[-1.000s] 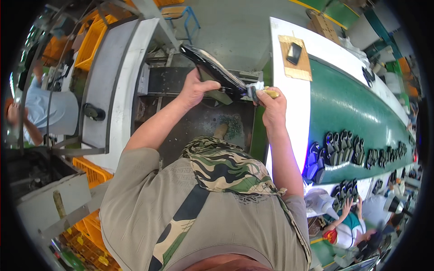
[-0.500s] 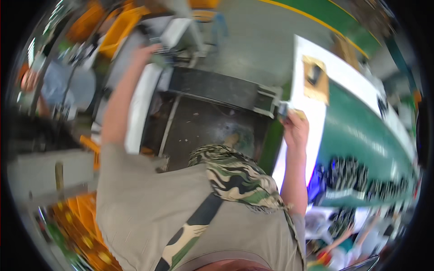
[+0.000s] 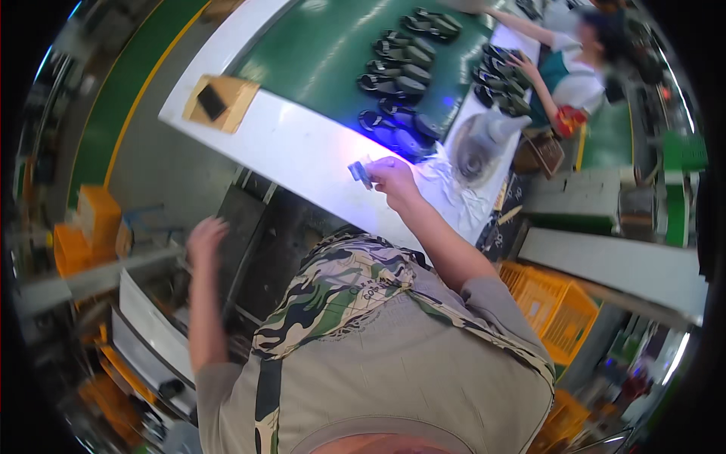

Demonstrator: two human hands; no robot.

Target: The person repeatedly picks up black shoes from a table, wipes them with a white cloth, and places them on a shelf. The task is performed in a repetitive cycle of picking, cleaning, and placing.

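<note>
Since the earlier head view, the person has swung round to the right: the long white-topped bench (image 3: 287, 144) now stretches across in front, and the left hand (image 3: 206, 238) is no longer over at the left-side table. From where I stand, the bare left hand hangs off the bench's near side, nothing visible in its fingers; motion blurs it too much to tell how wide they are spread.

The right hand (image 3: 393, 180) has thumb and fingers pinched narrow on a small blue-grey piece (image 3: 358, 172), which juts out left of the fingertips, above the white top. Blurred as it is, I can't say just what it is. Beyond those fingers, black-and-olive sandals (image 3: 399, 132) stand under violet light on the green belt (image 3: 302, 45). To their right lie crumpled white sheeting (image 3: 454, 189) and, farther off, a translucent plastic spouted bottle (image 3: 495, 125) in a round pan (image 3: 470, 160).

I'd worry about that fingertip grip: a knock could twist the piece loose. A rightward sweep of the forearm might snag the sheeting, and reaching farther could tip the bottle.
</note>
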